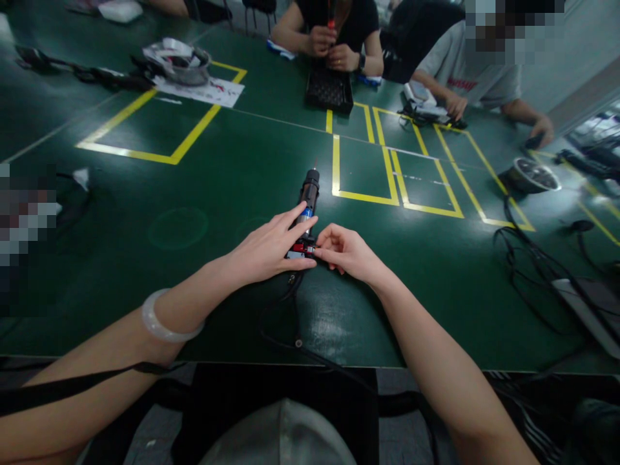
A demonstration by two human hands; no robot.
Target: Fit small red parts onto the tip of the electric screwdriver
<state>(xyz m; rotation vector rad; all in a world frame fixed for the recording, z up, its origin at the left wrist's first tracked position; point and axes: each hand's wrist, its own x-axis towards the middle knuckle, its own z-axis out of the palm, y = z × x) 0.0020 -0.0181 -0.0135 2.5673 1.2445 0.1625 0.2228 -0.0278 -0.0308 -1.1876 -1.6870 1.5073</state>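
A black electric screwdriver [309, 191] lies on the green table [217, 194], its tip pointing away from me and its black cord [281, 323] running back toward the table's near edge. My left hand [268, 248] rests on the tool's rear part, fingers stretched over it and thumb pressed under a small red and black piece [303, 246] at its base. My right hand [346, 250] meets it from the right, fingers curled in a pinch at that same piece. A pale bangle sits on my left wrist.
Yellow tape outlines [387, 174] mark the table. Across it, two people work with their hands near a black tray [329, 90] and small devices. A metal bowl [186, 64] on paper stands far left; a fan [530, 174], cables and a flat device [588, 307] lie right.
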